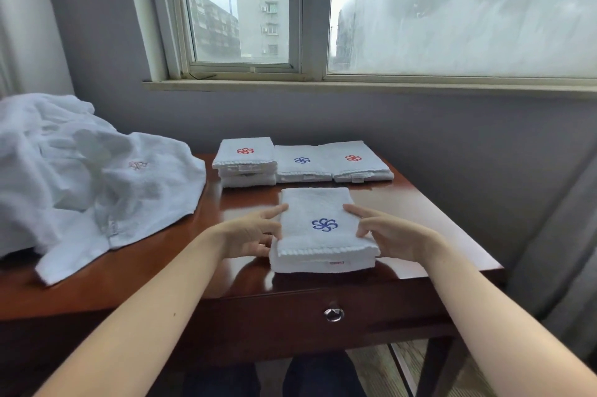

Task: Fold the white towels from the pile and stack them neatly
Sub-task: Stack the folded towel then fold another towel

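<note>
Near the front edge of the surface (436, 228), in the head view, the folded towel (324, 228) with the blue emblem lies flat, and you hold it from both sides. Your left grip (255, 233) closes on its left edge with the index finger laid over the top. Your right grip (384, 232) pinches the right edge between finger and thumb. Behind it, by the wall, a taller stack (245, 160) with a red emblem stands at the left. Just beside that lies a blue-marked towel (302, 164), and a red-marked towel (353, 160) touches it on the right. The unfolded pile (80, 177) sprawls at the left.

You hold only the side edges, so on a lift the middle may sag and the lower layers may slide out, undoing the fold. The wood is glossy and the towel sits close to the front edge, so a pull toward you could drag it off. If you set it down skewed on the taller stack, that stack could lean or tip.

Your lower fingers on both sides disappear behind the cloth, so you cannot tell how many layers you hold. The red tag on the front hem is too small to read. The pile runs out of frame at the left, and what carries it there is unclear.
</note>
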Action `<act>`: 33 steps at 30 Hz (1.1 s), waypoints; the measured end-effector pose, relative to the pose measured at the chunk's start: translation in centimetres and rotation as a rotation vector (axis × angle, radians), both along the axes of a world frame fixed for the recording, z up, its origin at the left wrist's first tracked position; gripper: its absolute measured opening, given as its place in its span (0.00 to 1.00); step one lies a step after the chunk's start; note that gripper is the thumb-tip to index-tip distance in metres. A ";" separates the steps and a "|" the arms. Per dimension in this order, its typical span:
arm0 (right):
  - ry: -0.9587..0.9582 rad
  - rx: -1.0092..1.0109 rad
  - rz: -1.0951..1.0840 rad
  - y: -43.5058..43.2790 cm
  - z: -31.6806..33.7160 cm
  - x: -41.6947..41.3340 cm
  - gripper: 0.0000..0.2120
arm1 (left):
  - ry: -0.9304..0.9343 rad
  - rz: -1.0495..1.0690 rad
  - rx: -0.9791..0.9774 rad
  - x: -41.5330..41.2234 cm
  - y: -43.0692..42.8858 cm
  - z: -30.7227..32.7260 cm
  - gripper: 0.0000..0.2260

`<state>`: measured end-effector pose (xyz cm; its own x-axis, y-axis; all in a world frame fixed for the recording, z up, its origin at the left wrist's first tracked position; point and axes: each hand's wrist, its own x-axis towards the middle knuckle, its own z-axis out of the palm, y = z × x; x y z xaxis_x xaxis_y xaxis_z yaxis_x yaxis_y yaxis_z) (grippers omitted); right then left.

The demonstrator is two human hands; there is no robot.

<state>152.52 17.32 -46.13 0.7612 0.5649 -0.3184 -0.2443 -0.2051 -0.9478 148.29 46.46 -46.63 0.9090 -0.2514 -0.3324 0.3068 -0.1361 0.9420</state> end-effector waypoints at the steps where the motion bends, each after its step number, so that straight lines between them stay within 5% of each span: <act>1: -0.035 -0.021 0.001 0.2 0.0 -0.1 0.36 | -0.020 0.009 0.023 0.0 0.0 -0.1 0.37; 11: -0.475 -0.013 -0.148 2.6 2.3 3.7 0.39 | -0.491 0.077 0.270 4.6 0.3 3.4 0.39; 17: -0.562 0.053 -0.268 4.8 4.9 11.6 0.38 | -0.592 0.101 0.405 12.3 0.7 7.5 0.39; 28: -0.497 0.075 -0.300 8.6 4.3 27.5 0.39 | -0.435 0.070 0.468 26.1 3.3 8.5 0.39; 33: -0.479 -0.026 -0.262 10.4 2.2 30.5 0.39 | -0.371 0.082 0.652 28.6 4.8 6.5 0.39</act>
